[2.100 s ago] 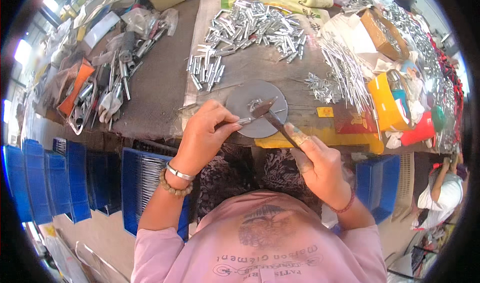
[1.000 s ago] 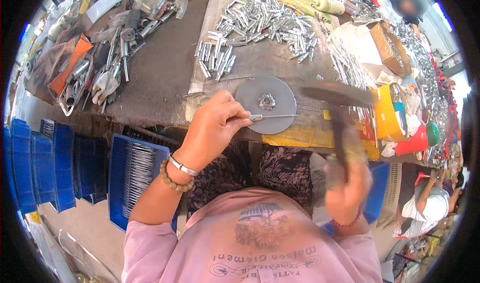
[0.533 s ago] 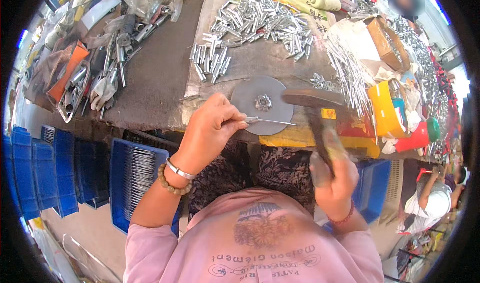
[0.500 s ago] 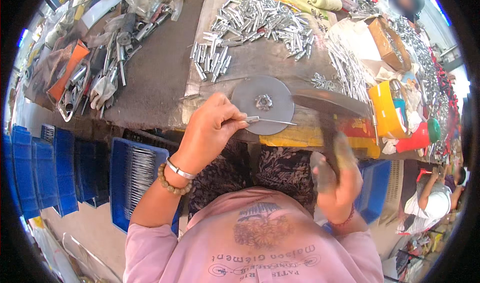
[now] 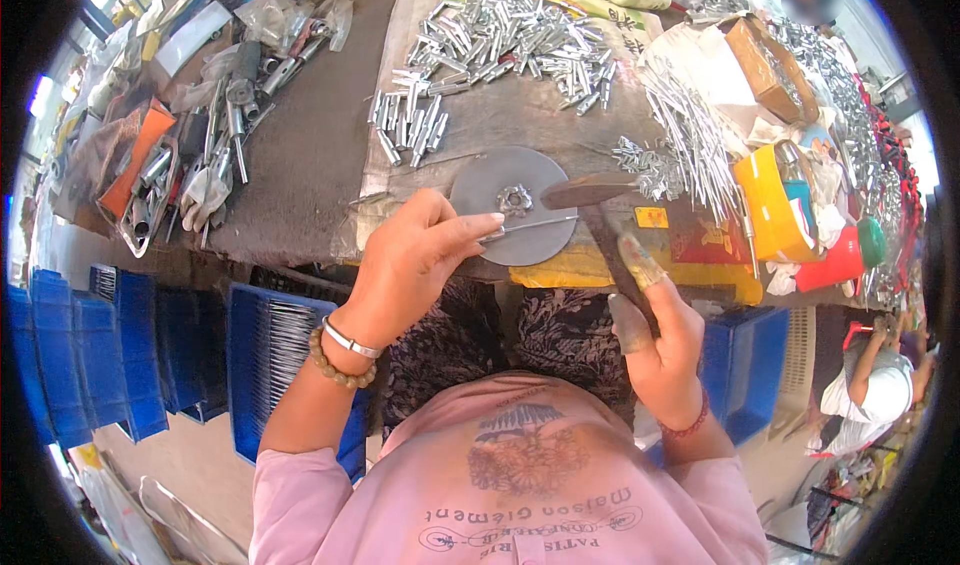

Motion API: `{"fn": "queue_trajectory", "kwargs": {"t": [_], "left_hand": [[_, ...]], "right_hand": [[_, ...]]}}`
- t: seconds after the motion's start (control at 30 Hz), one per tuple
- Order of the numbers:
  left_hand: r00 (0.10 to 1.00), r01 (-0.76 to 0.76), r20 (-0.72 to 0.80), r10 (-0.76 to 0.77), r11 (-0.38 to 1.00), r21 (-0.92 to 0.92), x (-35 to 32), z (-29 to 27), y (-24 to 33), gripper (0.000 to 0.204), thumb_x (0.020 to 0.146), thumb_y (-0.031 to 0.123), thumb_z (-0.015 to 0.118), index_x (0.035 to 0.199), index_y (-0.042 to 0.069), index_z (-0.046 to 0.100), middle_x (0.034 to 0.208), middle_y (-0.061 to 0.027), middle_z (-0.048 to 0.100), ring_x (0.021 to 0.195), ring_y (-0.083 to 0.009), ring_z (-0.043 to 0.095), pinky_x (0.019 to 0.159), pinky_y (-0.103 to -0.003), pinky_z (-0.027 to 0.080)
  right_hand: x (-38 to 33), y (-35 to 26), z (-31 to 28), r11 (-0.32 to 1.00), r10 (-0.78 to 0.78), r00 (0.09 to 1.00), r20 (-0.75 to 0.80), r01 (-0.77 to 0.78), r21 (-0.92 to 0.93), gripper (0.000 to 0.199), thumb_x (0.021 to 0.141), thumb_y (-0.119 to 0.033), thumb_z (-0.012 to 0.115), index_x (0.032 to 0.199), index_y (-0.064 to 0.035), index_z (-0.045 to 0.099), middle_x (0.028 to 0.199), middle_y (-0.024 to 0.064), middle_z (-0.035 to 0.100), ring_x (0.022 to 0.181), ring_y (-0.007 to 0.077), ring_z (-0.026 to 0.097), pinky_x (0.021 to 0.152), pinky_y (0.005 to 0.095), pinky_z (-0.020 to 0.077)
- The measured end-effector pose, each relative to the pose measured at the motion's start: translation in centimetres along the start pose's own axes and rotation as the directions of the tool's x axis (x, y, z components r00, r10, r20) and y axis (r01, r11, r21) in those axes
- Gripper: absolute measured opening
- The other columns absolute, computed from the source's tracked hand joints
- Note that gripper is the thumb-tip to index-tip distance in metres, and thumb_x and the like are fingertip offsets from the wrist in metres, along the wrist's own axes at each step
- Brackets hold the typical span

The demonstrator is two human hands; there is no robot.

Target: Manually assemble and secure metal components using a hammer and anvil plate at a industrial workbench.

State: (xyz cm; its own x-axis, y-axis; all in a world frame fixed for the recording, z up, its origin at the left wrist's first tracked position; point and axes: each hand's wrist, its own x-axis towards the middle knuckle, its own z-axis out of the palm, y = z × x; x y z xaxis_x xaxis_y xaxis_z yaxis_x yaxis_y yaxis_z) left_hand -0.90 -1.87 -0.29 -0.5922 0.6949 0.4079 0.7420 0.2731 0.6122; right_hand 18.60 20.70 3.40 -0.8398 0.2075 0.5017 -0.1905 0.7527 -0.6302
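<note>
My left hand (image 5: pixel 405 255) pinches a thin metal rod (image 5: pixel 548 225) near its left end, holding it almost level over a round grey disc (image 5: pixel 478 180). A small cluster of shiny metal bits (image 5: pixel 514 201) sits at the disc's middle, just behind the rod. In my right hand (image 5: pixel 668 350) is a hammer (image 5: pixel 618 250), gripped by its dark handle. The hammer's head overlaps the disc's right edge in view, beyond the rod's tip; whether it touches the disc I cannot tell. Coverings wrap the thumb and a finger of this hand.
Short metal tubes (image 5: pixel 510 45) lie heaped behind the disc. To the right are long thin rods (image 5: pixel 690 130), small metal pieces (image 5: pixel 650 170), a yellow container (image 5: pixel 770 210) and a red jar (image 5: pixel 830 262). Blue crates (image 5: pixel 240 365) stand below the bench; a person (image 5: pixel 880 385) is at far right.
The hammer, blurred before, has swung left, bringing its head over the disc's right edge. My left hand still pinches the rod, its finger now stretched further along it.
</note>
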Motion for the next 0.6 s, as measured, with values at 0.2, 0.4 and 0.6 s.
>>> {"fn": "queue_trajectory", "kwargs": {"t": [0.2,0.4,0.6], "left_hand": [[0.995,-0.098,0.031,0.095,0.991,0.094,-0.1,-0.2,-0.1,0.039,0.086,0.0,0.087,0.121,0.016,0.085,0.087,-0.008,0.061,0.078,-0.0258,0.063,0.071,-0.036,0.053],[0.998,0.047,-0.046,-0.052,0.994,-0.099,-0.3,0.1,0.0,0.021,0.087,0.001,0.087,0.107,0.005,0.082,0.09,-0.0095,0.065,0.08,-0.0278,0.065,0.072,-0.037,0.053],[0.99,0.142,0.006,-0.143,0.979,-0.145,0.0,-0.3,0.7,0.016,0.085,0.0,0.088,0.098,0.001,0.079,0.091,-0.0096,0.065,0.083,-0.0261,0.065,0.073,-0.035,0.051]], "right_hand": [[-0.9,0.3,0.2,0.985,0.138,0.984,0.111,-0.148,0.086,0.049,0.099,-0.003,0.077,0.147,0.0009,0.068,0.127,0.0234,0.079,0.1,0.0368,0.081,0.083,0.0382,0.0612],[-0.1,0.0,-0.7,0.999,0.034,0.99,0.138,-0.031,-0.022,0.043,0.109,-0.005,0.068,0.151,0.0024,0.065,0.12,0.0108,0.078,0.08,0.0095,0.067,0.074,0.0276,0.0561],[-0.1,-0.7,1.0,0.959,-0.022,0.953,0.302,0.105,-0.262,0.063,0.092,-0.002,0.072,0.154,-0.0139,0.067,0.092,0.014,0.071,0.065,0.033,0.067,0.062,0.0444,0.0558]]}}
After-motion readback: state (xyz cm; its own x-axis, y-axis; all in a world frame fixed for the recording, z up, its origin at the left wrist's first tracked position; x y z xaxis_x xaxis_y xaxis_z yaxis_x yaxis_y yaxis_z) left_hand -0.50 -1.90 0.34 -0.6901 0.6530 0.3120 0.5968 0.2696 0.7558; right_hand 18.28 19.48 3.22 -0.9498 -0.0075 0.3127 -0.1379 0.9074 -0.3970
